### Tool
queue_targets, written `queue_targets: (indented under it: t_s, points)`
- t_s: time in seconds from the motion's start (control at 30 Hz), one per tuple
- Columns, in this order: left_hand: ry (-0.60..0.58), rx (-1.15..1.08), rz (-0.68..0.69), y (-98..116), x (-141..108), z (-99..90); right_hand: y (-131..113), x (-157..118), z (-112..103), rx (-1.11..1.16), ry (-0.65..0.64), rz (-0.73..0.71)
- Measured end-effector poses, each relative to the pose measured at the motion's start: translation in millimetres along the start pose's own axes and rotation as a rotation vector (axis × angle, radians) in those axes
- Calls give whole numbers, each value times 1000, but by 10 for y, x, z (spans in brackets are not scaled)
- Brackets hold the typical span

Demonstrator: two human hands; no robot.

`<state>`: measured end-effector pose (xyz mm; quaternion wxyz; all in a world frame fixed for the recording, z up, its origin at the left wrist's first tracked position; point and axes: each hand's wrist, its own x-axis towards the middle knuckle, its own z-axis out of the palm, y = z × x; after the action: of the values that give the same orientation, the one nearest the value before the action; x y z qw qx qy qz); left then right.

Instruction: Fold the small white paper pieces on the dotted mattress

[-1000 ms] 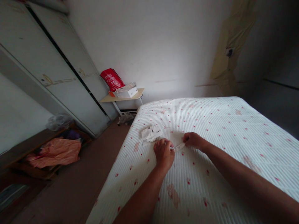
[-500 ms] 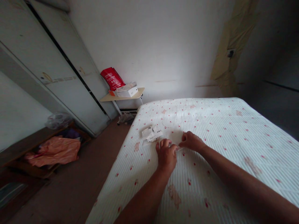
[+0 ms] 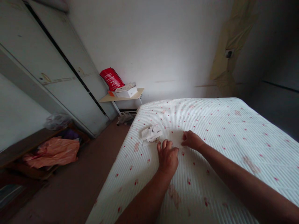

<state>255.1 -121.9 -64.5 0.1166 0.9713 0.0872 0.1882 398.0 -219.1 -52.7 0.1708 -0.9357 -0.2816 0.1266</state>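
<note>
My left hand (image 3: 167, 157) is over the middle of a white quilted bed cover (image 3: 210, 124) with small red and brown prints. Its fingers are curled and parted, and what the thumb touches is too small to make out. Just to its right, my right hand (image 3: 192, 140) has its fingers pinched together low over the cover; anything between them is hidden. A crumpled white piece of printed paper or packaging (image 3: 151, 133) lies beyond my left hand, not touched by my right hand.
A small table (image 3: 109, 98) by the wall bears a red bag (image 3: 112, 78) and a white box (image 3: 127, 92). At the left, an orange cloth or bag (image 3: 54, 152) lies on a low wooden shelf. Behind it stands a pale cabinet (image 3: 56, 62).
My right hand has shifted slightly right, widening the gap between the hands. My left hand has turned a little, with its fingers slightly more spread.
</note>
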Motion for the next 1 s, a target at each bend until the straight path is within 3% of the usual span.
queue_targets:
  t_s: [0.37,0.63,0.8,1.0]
  points:
    - [23,11,-1,36,1,1,-16,-55,52,52,2,-29]
    - [-10,-65,-61,-25,24,-11,191,-72,3,114,-33,-169]
    - [-58,-91,-115,-15,80,2,174,-170,50,130,12,-276]
    - [-71,-65,-154,-15,172,50,166,-225,82,150,60,-274]
